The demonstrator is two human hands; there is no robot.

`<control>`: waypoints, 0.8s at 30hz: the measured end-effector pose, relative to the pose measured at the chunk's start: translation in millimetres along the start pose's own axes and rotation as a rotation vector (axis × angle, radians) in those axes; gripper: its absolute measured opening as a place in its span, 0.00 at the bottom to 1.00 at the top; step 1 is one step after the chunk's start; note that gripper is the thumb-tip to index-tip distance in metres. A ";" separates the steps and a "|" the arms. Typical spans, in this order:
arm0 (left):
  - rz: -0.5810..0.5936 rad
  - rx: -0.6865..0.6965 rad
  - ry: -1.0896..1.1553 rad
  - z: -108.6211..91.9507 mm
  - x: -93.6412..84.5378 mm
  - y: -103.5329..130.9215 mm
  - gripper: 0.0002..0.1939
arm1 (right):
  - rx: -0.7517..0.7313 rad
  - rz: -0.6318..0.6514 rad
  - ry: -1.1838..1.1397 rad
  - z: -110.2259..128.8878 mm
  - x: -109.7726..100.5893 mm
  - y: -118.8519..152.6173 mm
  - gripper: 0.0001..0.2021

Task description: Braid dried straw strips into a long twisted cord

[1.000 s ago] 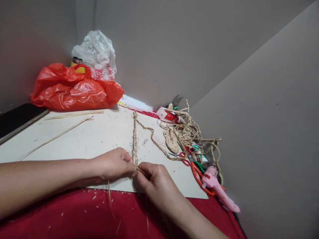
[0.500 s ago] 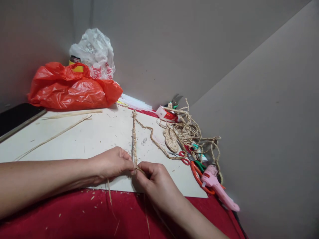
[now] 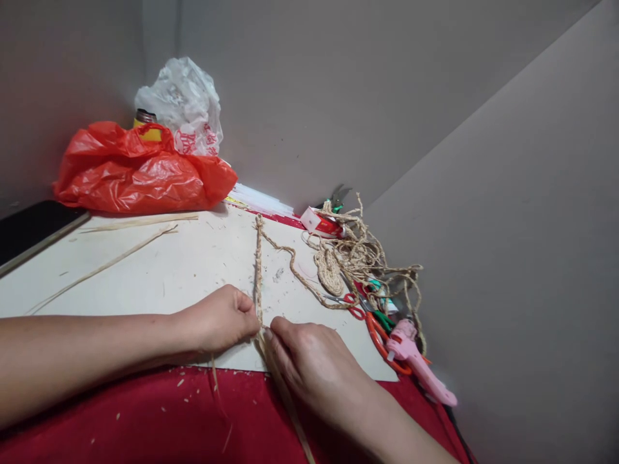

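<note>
A straw braid (image 3: 258, 270) runs straight down the white board from a knotted top end, and its lower end lies between my hands. My left hand (image 3: 220, 320) pinches the braid's lower end from the left, with a loose strand hanging below its fingers. My right hand (image 3: 307, 354) is closed just right of it, thumb and forefinger pinching straw strands (image 3: 289, 396) that trail over the red cloth. From the braid's top a thinner cord (image 3: 293, 264) curves off to the right. The exact grip of the fingertips is partly hidden.
On the right lie a tangle of braided cord (image 3: 360, 248), red-handled scissors (image 3: 355, 307), orange-handled scissors (image 3: 380, 336) and a pink glue gun (image 3: 418, 362). A red plastic bag (image 3: 145, 177) stands at the back left. Loose straws (image 3: 106, 263) lie on the white board (image 3: 203, 258) over red cloth (image 3: 145, 412).
My right hand has shifted slightly right and turned over more. A wider strand now shows trailing below it. My left hand stays nearly in place at the braid's end.
</note>
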State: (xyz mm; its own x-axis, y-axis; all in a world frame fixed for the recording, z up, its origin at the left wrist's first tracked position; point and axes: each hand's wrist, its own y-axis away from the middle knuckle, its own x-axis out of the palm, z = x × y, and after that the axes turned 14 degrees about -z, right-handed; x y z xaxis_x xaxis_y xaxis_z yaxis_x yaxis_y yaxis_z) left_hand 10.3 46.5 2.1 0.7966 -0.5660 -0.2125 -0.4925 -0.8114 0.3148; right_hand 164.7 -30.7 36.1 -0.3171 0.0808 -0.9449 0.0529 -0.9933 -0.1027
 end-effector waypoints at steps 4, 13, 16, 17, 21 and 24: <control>-0.004 0.015 0.035 5.1 1.0 -0.9 0.08 | 0.190 0.142 -0.415 7.2 6.4 -2.5 0.16; 0.031 -0.094 0.231 -2.9 -0.6 4.2 0.05 | 0.400 0.052 -0.644 18.0 42.2 13.0 0.16; -0.021 -0.123 0.216 -4.1 -0.1 5.5 0.07 | 0.203 -0.087 -0.307 19.1 43.6 15.3 0.15; -0.021 -0.119 0.214 -3.0 0.5 5.6 0.07 | 0.163 -0.106 -0.211 20.6 43.9 16.1 0.14; -0.026 -0.090 0.228 2.0 2.9 5.1 0.08 | 0.007 -0.077 -0.007 29.8 40.2 25.0 0.13; -0.002 -0.098 0.248 0.0 1.8 6.4 0.10 | -0.101 -0.008 -0.111 29.9 24.6 34.0 0.13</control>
State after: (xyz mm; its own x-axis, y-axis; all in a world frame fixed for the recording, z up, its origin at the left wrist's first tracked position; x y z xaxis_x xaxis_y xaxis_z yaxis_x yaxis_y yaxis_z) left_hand 8.6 40.3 3.8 0.8650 -0.5014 0.0160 -0.4641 -0.7877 0.4051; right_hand 130.4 -65.0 18.6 -0.4207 0.0733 -0.9042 0.1432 -0.9789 -0.1460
